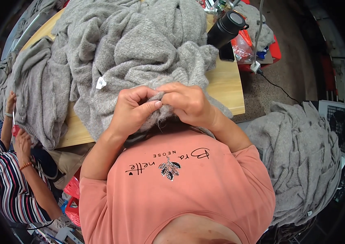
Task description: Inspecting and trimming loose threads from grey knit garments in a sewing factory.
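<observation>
A grey knitted garment (pixel 140 44) lies bunched over the table and reaches its near edge, with a small white label (pixel 101 83) on its left part. My left hand (pixel 134 107) pinches a fold of the knit between thumb and fingers. Close against it, my right hand (pixel 188 101) grips the same bit of fabric, its fingers curled. Loose yarn ends (pixel 162 123) hang just below the fingertips. Whether a needle or other small tool is between the fingers, I cannot make out.
A black bottle (pixel 226 29) and a phone (pixel 226 53) stand at the right of the wooden table (pixel 225 83). A large grey knit pile (pixel 298 158) is at my right. Leftward, a co-worker in a striped top (pixel 16 183) handles more knitwear (pixel 42 93). A cable (pixel 278 86) hangs at right.
</observation>
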